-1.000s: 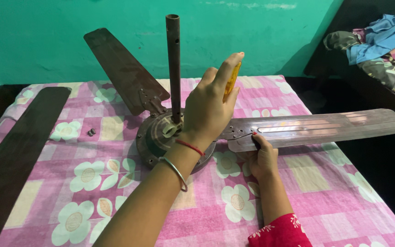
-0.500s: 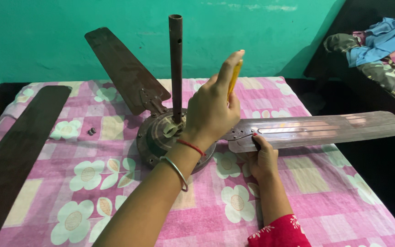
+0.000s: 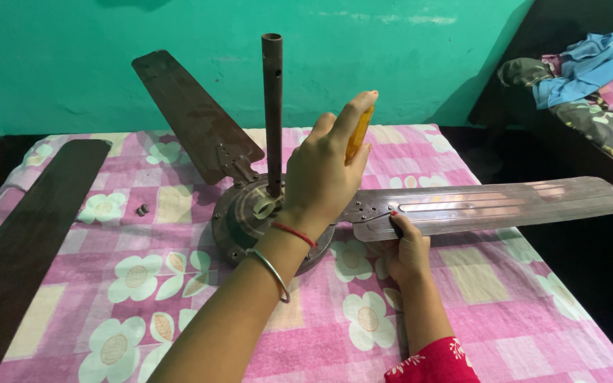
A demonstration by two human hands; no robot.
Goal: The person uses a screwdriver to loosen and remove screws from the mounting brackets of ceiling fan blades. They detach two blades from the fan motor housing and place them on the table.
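A brown ceiling fan motor (image 3: 239, 220) lies on a pink floral bedsheet (image 3: 179, 298) with its down rod (image 3: 272, 106) standing upright. My left hand (image 3: 324, 174) is raised over the motor hub, shut on a yellow-handled screwdriver (image 3: 357, 131) that points down; its tip is hidden behind the hand. My right hand (image 3: 406, 248) grips the inner end of the shiny fan blade (image 3: 498, 206) that reaches right, thumb on top. A second, dark blade (image 3: 189, 113) is still fixed to the motor and points back left.
A loose dark blade (image 3: 30, 234) lies along the bed's left side. A small screw or nut (image 3: 142, 210) rests on the sheet left of the motor. Crumpled clothes (image 3: 583, 67) lie at the back right. A green wall (image 3: 406, 57) stands behind.
My left hand with the screwdriver has stayed over the hub, barely shifting. My right hand keeps its hold on the shiny blade.
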